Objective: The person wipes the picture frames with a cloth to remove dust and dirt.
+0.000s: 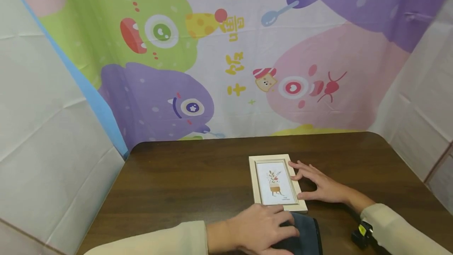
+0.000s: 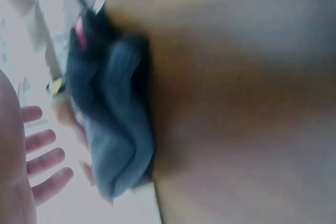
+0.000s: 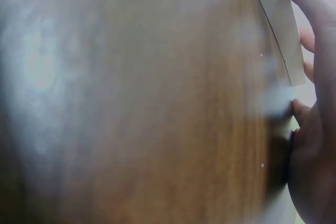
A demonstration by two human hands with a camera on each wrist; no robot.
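A cream picture frame [image 1: 279, 182] with a potted-plant print lies face up on the dark wooden table. My right hand [image 1: 325, 184] touches its right edge with spread fingertips and thumb; in the right wrist view the fingers [image 3: 310, 6] lie along the side of the frame [image 3: 275, 17]. A dark blue-grey cloth pouch [image 1: 308, 231] sits just in front of the frame. Over the pouch reaches my left hand [image 1: 263, 225], its fingers loosely extended. The left wrist view shows those fingers [image 2: 44, 140] spread beside the creased pouch [image 2: 115, 114], which has a pink spot near one end.
The wooden table [image 1: 184, 180] has rounded far corners. Behind it hangs a cloth [image 1: 219, 117] printed with cartoon monsters. Pale sheets [image 1: 46, 129] hang at both sides. A small black device [image 1: 361, 235] is worn at the right wrist.
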